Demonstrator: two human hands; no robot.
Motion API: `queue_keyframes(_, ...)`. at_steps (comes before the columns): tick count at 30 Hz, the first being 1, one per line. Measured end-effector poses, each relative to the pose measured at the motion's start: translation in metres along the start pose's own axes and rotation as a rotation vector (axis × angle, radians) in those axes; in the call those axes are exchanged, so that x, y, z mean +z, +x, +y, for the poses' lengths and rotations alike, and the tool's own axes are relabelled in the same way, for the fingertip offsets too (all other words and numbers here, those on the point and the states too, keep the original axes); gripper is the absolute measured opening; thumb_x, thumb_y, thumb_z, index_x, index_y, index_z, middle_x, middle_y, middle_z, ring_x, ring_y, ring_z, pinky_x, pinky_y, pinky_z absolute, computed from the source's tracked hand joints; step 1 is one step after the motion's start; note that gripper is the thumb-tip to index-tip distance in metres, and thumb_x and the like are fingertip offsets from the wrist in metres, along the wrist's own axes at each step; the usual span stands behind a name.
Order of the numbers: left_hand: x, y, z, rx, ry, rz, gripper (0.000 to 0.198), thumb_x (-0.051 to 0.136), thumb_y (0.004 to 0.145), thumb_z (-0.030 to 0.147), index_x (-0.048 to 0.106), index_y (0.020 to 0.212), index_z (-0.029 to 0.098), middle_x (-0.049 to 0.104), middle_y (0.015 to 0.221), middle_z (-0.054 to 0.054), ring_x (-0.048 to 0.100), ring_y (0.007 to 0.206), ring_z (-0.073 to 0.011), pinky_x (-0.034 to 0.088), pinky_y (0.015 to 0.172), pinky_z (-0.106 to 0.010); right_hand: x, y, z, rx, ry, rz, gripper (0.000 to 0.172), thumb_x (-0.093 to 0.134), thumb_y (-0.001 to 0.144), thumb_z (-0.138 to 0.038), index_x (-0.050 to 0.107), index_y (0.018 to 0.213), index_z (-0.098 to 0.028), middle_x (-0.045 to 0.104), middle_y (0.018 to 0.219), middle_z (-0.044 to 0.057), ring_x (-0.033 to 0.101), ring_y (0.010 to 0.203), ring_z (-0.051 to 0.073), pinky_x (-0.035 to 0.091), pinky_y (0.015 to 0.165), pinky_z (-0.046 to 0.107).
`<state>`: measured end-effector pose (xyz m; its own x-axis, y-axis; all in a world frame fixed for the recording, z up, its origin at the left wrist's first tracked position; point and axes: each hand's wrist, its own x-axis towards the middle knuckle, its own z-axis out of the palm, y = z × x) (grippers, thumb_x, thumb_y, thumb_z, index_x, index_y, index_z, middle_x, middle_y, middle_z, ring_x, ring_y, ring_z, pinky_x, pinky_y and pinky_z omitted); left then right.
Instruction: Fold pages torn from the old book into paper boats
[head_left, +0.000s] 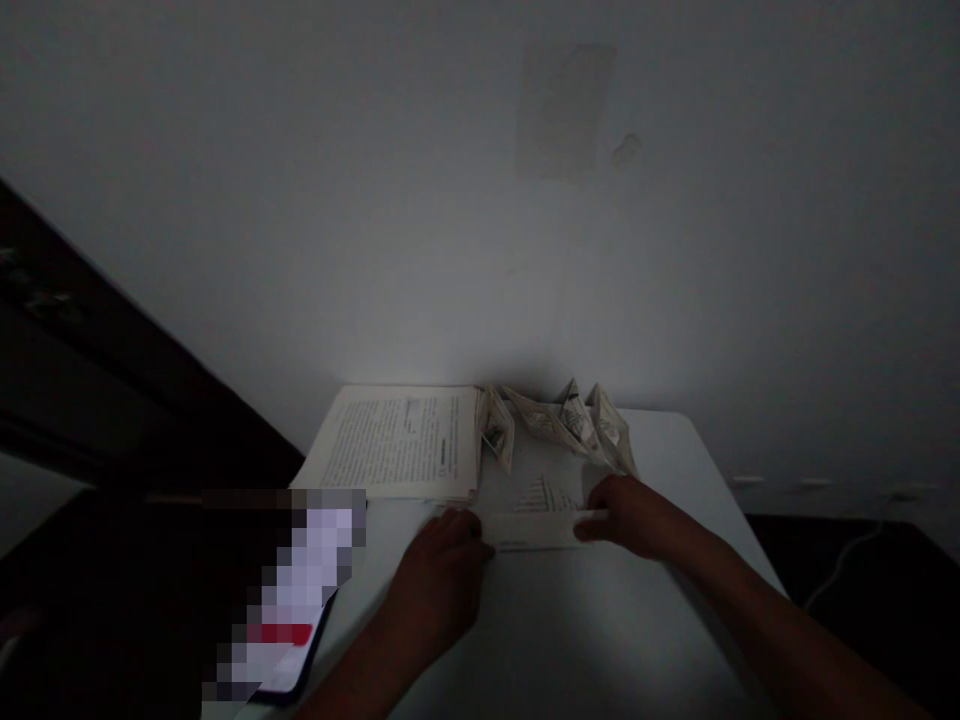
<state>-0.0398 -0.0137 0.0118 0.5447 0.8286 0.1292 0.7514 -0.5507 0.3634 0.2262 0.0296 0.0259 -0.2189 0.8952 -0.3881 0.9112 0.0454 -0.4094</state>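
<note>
A partly folded sheet of printed paper (536,530) lies on the white table, with a triangular peak at its top and a flat strip along its bottom. My left hand (446,560) is closed at the strip's left end, fingers curled at the paper. At the right end, my right hand (619,515) pinches the strip between thumb and fingers. Behind the sheet stand several folded paper boats (574,420) made of printed pages. Dim light hides the finer creases.
A stack of printed pages (397,445) lies at the table's back left. A lit phone (289,610), partly pixelated, is at the left edge. The wall (450,200) rises right behind the white table (667,430). A pale cable (844,560) hangs at the right.
</note>
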Motion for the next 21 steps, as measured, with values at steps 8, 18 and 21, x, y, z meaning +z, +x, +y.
queue_keyframes(8, 0.002, 0.020, 0.031, 0.111, -0.015, 0.019, 0.024, 0.049, 0.071, 0.004, 0.062, 0.087, 0.016, 0.057, 0.089, -0.006, 0.052, 0.081, -0.0189, 0.047, 0.073, -0.033, 0.001, -0.001, -0.002, -0.007, -0.022, 0.021, 0.024, 0.063, 0.069, -0.039, 0.064, 0.063, -0.016, 0.060, 0.057, 0.002, 0.056, 0.057, 0.015, 0.030, 0.048, 0.023)
queue_keyframes(18, 0.039, 0.057, 0.040, 0.016, -0.020, -0.059, 0.014, 0.049, 0.084, 0.024, 0.060, 0.078, 0.018, 0.058, 0.076, -0.002, 0.055, 0.070, -0.0149, 0.044, 0.063, -0.025, 0.003, -0.005, -0.005, -0.014, -0.089, 0.064, 0.037, 0.062, 0.068, -0.052, 0.064, 0.062, -0.015, 0.062, 0.060, 0.005, 0.058, 0.059, 0.017, 0.030, 0.049, 0.025)
queue_keyframes(21, 0.039, 0.057, 0.040, -0.010, -0.036, -0.071, 0.014, 0.050, 0.084, 0.023, 0.061, 0.078, 0.018, 0.058, 0.076, -0.001, 0.055, 0.070, -0.0145, 0.043, 0.064, -0.024, 0.006, -0.006, -0.008, 0.009, -0.125, 0.095, 0.038, 0.064, 0.064, -0.054, 0.066, 0.067, -0.016, 0.065, 0.068, 0.007, 0.060, 0.064, 0.020, 0.032, 0.051, 0.026)
